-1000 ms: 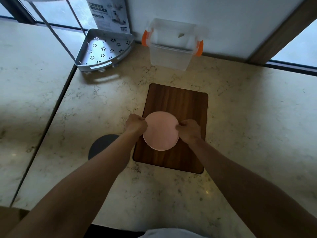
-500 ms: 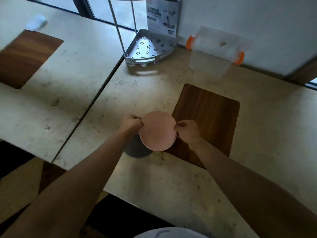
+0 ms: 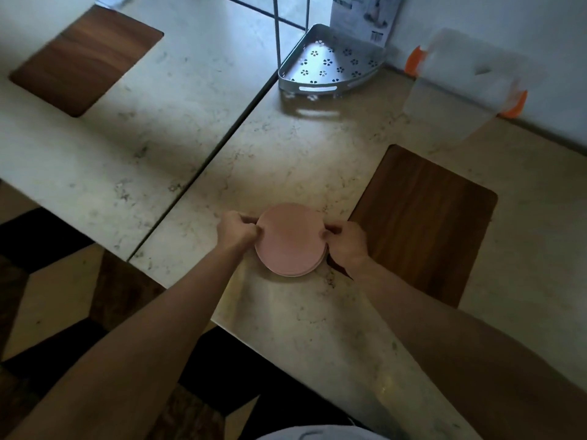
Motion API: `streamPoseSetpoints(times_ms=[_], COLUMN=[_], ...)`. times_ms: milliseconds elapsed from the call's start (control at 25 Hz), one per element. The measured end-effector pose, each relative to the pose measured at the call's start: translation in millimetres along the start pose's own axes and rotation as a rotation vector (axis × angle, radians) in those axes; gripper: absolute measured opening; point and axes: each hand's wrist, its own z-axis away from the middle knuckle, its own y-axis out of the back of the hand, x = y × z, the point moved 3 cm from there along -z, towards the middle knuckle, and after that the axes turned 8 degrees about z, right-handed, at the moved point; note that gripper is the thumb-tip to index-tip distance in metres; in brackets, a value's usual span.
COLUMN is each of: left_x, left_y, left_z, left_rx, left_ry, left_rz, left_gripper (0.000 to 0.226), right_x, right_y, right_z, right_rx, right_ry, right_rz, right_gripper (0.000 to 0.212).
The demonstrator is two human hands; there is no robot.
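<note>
A round pink disc [image 3: 290, 239] sits low over the marble counter [image 3: 286, 160], just left of a dark wooden board [image 3: 422, 223]. My left hand [image 3: 236, 230] pinches its left edge and my right hand [image 3: 346, 244] pinches its right edge. A second pink rim shows under the disc's lower right edge, so it looks like a small stack. The dark grey round thing seen earlier is hidden under it.
A perforated metal corner rack [image 3: 330, 63] stands at the back, with a clear plastic box with orange clips [image 3: 463, 87] to its right by the wall. A second wooden board [image 3: 85, 58] lies on the neighbouring counter at left. A gap [image 3: 203, 173] separates the two counters.
Both hands carried the pink disc leftward off the wooden board and over the dark grey round thing, which it now covers. The camera view swung left.
</note>
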Motion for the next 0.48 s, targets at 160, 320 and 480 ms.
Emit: streamPoseSetpoints(times_ms=[160,320,480], left_x=[-0.1,4.2,13.0], left_y=[-4.5,-9.9,-14.8], left_z=[5.0,8.2,9.0], left_rx=[0.069,0.074,0.064], left_ry=[-0.108,-0.211,-0.217], left_rz=[-0.049,-0.213,-0.35], left_gripper=[0.026,0.017,0.022], right_x=[-1.9,-5.6,-8.6], right_y=[-1.7,-2.6,-6.4], right_z=[3.5,9.8,13.3], right_rx=[0.039,0.091,0.094], right_ry=[0.031,0.052,-0.027], right_rz=[0.045,0.13,0.161], right_gripper=[0.027,0.022,0.016])
